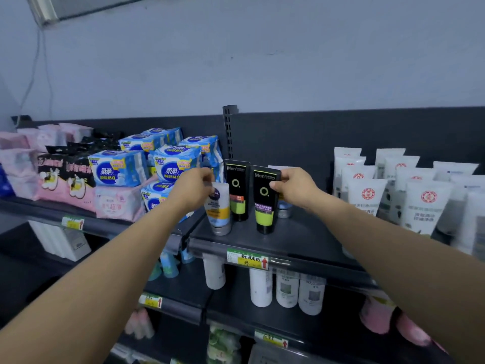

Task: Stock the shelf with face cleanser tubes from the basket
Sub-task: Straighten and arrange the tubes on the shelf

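My left hand (193, 189) curls over the crimped top of a white tube (217, 206) with a yellow and blue band, which stands cap-down on the dark shelf (301, 237). My right hand (294, 187) pinches the upper right corner of a black-and-green tube (265, 200) between thumb and fingers. It also stands upright on its cap. Between my two grips stands a second black-and-green tube (237, 190), just beside the white one and set a little further back. Half hidden under my right hand is a small tube with a silver cap (284, 208).

The shelf is matte black board with a clear front rail. Below my right hand a green and yellow price tag (248, 260) with a red arrow sits on that rail. Behind my left hand a slotted metal upright (229, 132) rises against the black back panel. Beyond my left hand lie stacked blue packs (118, 169), with pink packs (21, 158) further out. Well to the outside of my right hand stand rows of white tubes with a red emblem (367, 195). Beneath my grips, on the next shelf down, stand white bottles (261, 287) — their labels too blurred to read. Above everything runs a plain grey-blue wall (262, 61).
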A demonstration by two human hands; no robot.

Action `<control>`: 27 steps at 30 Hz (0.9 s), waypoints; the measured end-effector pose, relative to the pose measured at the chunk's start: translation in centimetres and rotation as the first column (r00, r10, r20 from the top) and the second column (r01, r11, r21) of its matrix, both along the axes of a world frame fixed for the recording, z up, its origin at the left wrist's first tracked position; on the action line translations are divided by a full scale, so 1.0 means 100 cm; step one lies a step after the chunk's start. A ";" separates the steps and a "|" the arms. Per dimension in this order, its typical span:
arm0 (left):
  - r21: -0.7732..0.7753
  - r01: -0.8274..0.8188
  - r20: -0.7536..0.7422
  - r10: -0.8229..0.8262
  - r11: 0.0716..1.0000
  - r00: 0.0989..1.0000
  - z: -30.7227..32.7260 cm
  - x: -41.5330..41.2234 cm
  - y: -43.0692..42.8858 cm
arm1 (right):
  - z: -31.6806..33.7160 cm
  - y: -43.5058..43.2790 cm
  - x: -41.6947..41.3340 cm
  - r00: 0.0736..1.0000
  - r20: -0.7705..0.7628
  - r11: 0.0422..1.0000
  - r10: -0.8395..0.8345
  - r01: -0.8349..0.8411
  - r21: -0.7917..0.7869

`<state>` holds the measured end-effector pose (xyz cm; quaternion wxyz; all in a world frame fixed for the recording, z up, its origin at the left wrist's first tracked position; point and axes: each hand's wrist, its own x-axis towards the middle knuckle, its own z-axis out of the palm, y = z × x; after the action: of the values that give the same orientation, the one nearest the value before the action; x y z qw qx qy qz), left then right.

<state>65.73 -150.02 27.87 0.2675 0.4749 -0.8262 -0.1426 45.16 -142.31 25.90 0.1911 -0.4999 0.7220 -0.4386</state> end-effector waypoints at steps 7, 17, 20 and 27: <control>0.000 0.063 -0.047 -0.063 0.998 0.997 -0.004 -0.011 -0.024 | 0.001 0.011 -0.018 0.992 -0.032 0.993 -0.122 0.122 -0.007; 0.018 0.179 0.096 -0.180 0.984 0.979 0.007 -0.015 -0.035 | 0.011 0.029 -0.015 0.986 0.037 0.987 -0.161 0.160 0.028; 0.013 0.184 0.134 -0.184 0.983 0.974 0.010 -0.014 -0.039 | 0.025 0.031 -0.006 0.981 -0.020 0.980 -0.192 0.190 -0.063; 0.024 0.193 0.101 -0.194 0.981 0.976 0.011 -0.009 -0.049 | 0.058 0.004 0.002 0.949 -0.188 0.964 -0.255 0.236 -0.119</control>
<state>64.86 -154.96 28.98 0.2060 0.4007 -0.8802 -0.1492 45.37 -141.88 31.69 0.0370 -0.4564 0.7725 -0.4400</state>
